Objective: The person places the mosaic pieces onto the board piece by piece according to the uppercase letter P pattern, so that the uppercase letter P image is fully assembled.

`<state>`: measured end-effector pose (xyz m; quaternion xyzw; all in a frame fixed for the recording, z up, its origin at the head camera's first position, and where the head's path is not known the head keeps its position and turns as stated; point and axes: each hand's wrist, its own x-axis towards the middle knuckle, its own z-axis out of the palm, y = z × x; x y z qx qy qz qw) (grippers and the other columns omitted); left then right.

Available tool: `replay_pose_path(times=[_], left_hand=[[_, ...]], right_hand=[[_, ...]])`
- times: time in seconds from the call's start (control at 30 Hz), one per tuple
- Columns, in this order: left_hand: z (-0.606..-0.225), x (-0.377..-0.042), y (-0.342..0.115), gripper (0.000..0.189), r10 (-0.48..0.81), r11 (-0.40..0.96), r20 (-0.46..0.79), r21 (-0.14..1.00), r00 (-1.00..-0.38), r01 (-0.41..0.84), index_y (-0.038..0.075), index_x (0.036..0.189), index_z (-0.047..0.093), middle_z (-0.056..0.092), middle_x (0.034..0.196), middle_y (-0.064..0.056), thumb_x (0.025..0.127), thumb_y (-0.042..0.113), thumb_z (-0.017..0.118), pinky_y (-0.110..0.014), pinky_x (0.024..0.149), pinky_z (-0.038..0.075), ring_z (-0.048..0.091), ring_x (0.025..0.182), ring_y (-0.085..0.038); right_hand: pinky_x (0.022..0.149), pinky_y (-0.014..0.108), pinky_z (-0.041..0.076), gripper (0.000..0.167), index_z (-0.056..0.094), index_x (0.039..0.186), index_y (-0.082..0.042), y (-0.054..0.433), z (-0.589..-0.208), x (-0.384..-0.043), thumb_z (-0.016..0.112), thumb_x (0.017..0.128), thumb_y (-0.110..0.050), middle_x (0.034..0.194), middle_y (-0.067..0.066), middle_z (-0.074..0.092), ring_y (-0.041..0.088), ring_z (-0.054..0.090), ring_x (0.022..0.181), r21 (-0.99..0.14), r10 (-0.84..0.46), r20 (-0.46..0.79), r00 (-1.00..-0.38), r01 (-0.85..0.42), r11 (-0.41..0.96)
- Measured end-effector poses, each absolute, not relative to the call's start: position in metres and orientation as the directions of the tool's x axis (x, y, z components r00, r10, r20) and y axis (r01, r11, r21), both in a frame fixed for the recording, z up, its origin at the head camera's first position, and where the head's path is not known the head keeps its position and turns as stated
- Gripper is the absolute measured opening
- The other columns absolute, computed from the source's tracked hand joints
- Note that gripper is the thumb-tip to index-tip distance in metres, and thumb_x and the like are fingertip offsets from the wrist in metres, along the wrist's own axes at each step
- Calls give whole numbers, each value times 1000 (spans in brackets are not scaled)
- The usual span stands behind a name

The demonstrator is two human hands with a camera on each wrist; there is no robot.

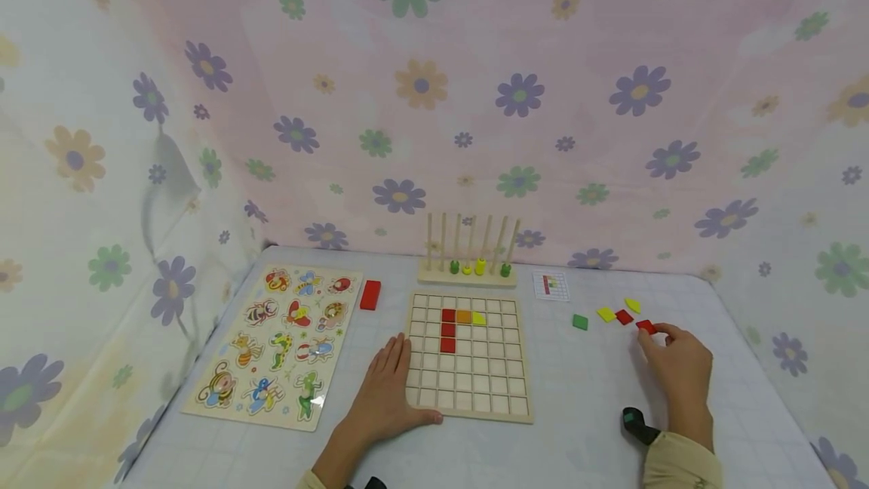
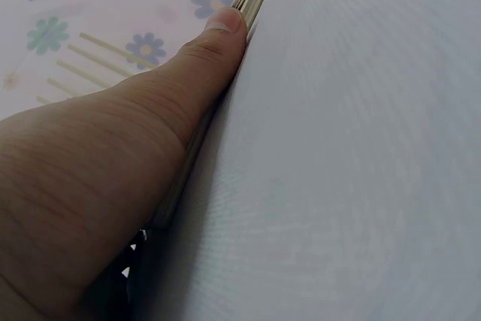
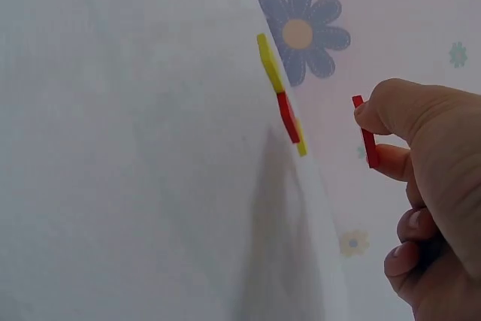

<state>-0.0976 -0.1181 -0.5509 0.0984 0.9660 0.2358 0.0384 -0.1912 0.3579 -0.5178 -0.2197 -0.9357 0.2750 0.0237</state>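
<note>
The right hand [image 1: 682,364] pinches a red tile [image 1: 646,327]; white table [image 1: 570,398] below, flowered cloth [image 1: 468,108] beyond; leftward, the uncurled left hand [image 1: 388,397] touches a board [image 1: 480,383].

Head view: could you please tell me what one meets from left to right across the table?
Insect puzzle board, red block, grid board, pattern card, green tile, yellow tile nearest it, red tile pinched by the right hand.

A pale khaki fabric sleeve [image 1: 681,462] covers the right forearm, beside a rounded glossy black wrist-worn device [image 1: 640,429] bearing a small green square [image 1: 628,417]. A matching khaki left sleeve [image 1: 311,481] adjoins a partly cropped black device [image 1: 375,483].
</note>
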Motion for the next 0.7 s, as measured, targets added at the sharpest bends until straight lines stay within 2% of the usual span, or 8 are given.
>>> replay_pose_path(times=[0.2, 0.37, 0.53, 0.7], left_hand=[[-552, -98, -117, 139, 208, 872, -21, 457, -978, 176, 2, 162, 20, 17, 171, -16, 64, 86, 72, -53, 129, 21, 16, 159, -35], [-551, -98, -117, 139, 212, 871, -16, 457, -977, 182, 2, 162, 20, 18, 171, -17, 64, 85, 73, -54, 128, 21, 17, 159, -36], [-552, -98, -118, 139, 213, 873, -19, 453, -977, 181, 2, 162, 20, 17, 171, -17, 64, 85, 72, -54, 128, 21, 17, 159, -36], [-552, -98, -118, 139, 213, 871, -17, 457, -977, 182, 1, 162, 21, 17, 171, -17, 65, 85, 72, -54, 128, 21, 17, 158, -36]], right_hand=[[82, 53, 53, 51, 63, 131, 4, 331, -503, -192, 62, 96, -32, 121, 33, 61, 43, 54, 103, -501, 342, -10, -940, 301, 811], [67, 39, 51, 46, 66, 128, 2, 310, -497, -192, 66, 95, -31, 110, 28, 63, 38, 54, 92, -486, 253, 52, -966, 197, 852], [68, 38, 53, 43, 69, 125, -1, 288, -489, -191, 69, 94, -30, 110, 28, 65, 36, 55, 90, -485, 169, 85, -982, 107, 868], [61, 30, 46, 37, 72, 119, -1, 265, -485, -192, 71, 92, -27, 98, 24, 66, 31, 55, 81, -481, 104, 141, -985, 23, 876]])
